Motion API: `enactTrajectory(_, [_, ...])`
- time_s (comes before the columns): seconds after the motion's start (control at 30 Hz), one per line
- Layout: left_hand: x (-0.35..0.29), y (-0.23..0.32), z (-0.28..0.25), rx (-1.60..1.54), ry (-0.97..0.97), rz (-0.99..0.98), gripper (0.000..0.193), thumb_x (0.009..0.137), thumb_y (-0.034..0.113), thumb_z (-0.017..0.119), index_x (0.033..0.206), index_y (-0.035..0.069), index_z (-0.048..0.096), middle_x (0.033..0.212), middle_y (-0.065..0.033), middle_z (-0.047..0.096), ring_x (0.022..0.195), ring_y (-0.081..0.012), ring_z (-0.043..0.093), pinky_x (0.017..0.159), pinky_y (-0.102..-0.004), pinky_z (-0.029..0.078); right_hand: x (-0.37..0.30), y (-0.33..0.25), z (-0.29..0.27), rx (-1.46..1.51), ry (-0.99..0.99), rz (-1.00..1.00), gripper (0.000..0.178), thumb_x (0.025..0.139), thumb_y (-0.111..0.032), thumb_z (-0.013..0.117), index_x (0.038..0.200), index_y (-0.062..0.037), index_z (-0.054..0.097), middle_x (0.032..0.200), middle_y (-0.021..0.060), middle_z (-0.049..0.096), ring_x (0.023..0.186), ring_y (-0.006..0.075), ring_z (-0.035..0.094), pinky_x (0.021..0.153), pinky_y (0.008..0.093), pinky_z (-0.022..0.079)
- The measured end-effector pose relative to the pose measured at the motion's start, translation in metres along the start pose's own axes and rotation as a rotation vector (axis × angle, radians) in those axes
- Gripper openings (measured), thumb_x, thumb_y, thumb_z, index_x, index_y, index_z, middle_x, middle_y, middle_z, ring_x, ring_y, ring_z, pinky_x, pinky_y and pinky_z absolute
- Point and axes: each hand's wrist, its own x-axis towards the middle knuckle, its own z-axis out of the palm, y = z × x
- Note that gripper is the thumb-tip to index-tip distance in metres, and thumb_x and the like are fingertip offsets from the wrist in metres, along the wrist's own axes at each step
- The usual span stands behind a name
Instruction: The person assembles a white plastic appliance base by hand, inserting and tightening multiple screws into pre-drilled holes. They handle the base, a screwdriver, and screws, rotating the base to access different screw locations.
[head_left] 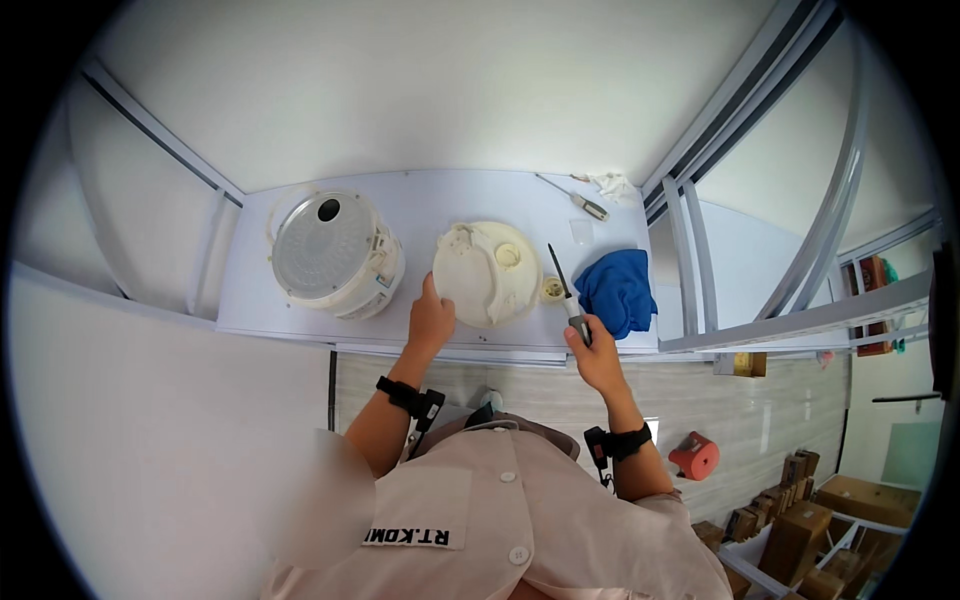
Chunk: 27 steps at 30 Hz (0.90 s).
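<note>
My left hand (432,318) grips the left edge of a round cream plastic lid (466,275), its fingers partly hidden at the rim. The lid lies on the table and has a raised curved part and a round yellowish opening. In my right hand (596,356) is a screwdriver (572,302) with a grey handle, its dark shaft pointing up and away, to the right of the lid. Between lid and screwdriver sits a small yellowish round cap (552,290). To the left stands a white rice cooker body (345,255) with a grey metal disc on top and a dark round hole.
A blue cloth (620,292) lies crumpled right of my right hand. Behind it are a small clear plastic piece (581,232), a second screwdriver (588,206) and white tissue (614,188). White frame bars (690,260) border the table (420,195). A red roll (695,456) stands on the floor.
</note>
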Motion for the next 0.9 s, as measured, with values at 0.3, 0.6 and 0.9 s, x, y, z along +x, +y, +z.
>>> enactTrajectory(0.3, [-0.046, 0.056, -0.068, -0.064, -0.079, -0.034, 0.062, 0.093, 0.008, 0.049, 0.153, -0.001, 0.037, 0.091, -0.0293, 0.073, 0.084, -0.0462, 0.072, 0.08, -0.053, 0.057, 0.027, 0.0, 0.013, -0.092, 0.037, 0.033, 0.042, 0.1, -0.037, 0.068, 0.119, 0.0006, 0.064, 0.086, 0.0182, 0.069, 0.077, 0.0317, 0.067, 0.072, 0.0413, 0.051])
enactTrajectory(0.6, [-0.084, 0.033, -0.113, -0.07, -0.083, 0.095, 0.061, 0.097, 0.005, 0.047, 0.157, 0.007, 0.039, 0.068, -0.0151, 0.069, 0.05, -0.0216, 0.066, 0.051, -0.0367, 0.054, 0.05, -0.018, 0.066, -0.37, -0.099, 0.098, 0.051, 0.097, -0.042, 0.066, 0.126, -0.0008, 0.061, 0.106, 0.0261, 0.074, 0.102, 0.044, 0.071, 0.086, 0.0497, 0.055])
enactTrajectory(0.9, [-0.099, 0.026, -0.127, -0.106, -0.125, -0.006, 0.059, 0.094, 0.005, 0.051, 0.153, 0.003, 0.041, 0.081, -0.0269, 0.07, 0.069, -0.0424, 0.07, 0.068, -0.047, 0.054, 0.057, -0.021, 0.1, -0.377, -0.079, 0.001, 0.063, 0.086, -0.04, 0.077, 0.132, -0.001, 0.056, 0.119, 0.0293, 0.07, 0.105, 0.0467, 0.07, 0.088, 0.0516, 0.056])
